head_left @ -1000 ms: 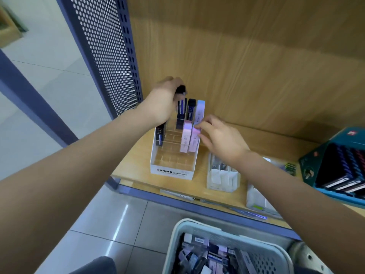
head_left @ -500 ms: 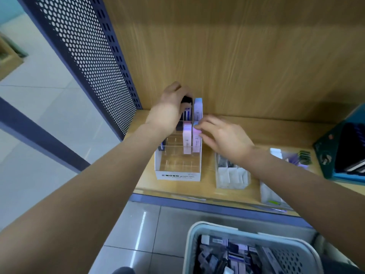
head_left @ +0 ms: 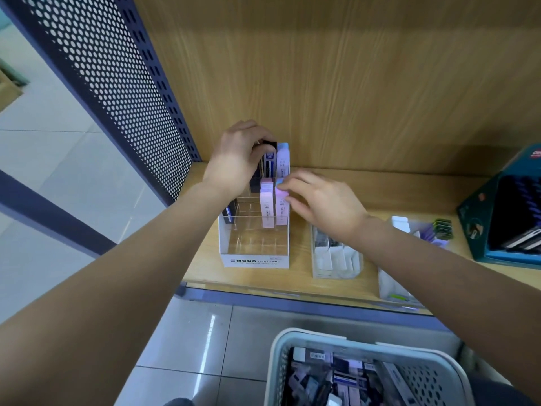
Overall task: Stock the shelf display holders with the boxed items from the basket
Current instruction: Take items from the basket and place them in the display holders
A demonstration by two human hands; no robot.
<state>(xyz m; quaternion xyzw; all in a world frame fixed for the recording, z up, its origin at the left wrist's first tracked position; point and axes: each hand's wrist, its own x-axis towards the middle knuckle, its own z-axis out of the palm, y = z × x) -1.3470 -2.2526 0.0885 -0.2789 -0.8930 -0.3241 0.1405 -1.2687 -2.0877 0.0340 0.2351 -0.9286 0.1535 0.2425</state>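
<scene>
A clear tiered holder with a white MONO front (head_left: 254, 260) stands on the wooden shelf. My left hand (head_left: 237, 159) grips a black box (head_left: 269, 158) at the top of the holder's back row, beside a pale blue-and-pink box (head_left: 282, 161). My right hand (head_left: 317, 202) pinches the top of a pink box (head_left: 281, 210) in the middle row's right slot, next to another pink box (head_left: 267, 205). A dark box (head_left: 229, 213) stands in a left slot. The grey basket (head_left: 295, 339) below holds several boxed items.
Two more clear holders (head_left: 333, 259) (head_left: 392, 285) sit to the right on the shelf, with a teal display box (head_left: 480, 227) of dark items at the far right. A perforated blue panel (head_left: 117, 83) bounds the shelf's left side. Tiled floor lies below.
My view has shifted to the left, so the shelf contents sit further right in frame. Both hands stay at the holder, the left on the back row and the right on the pink box.
</scene>
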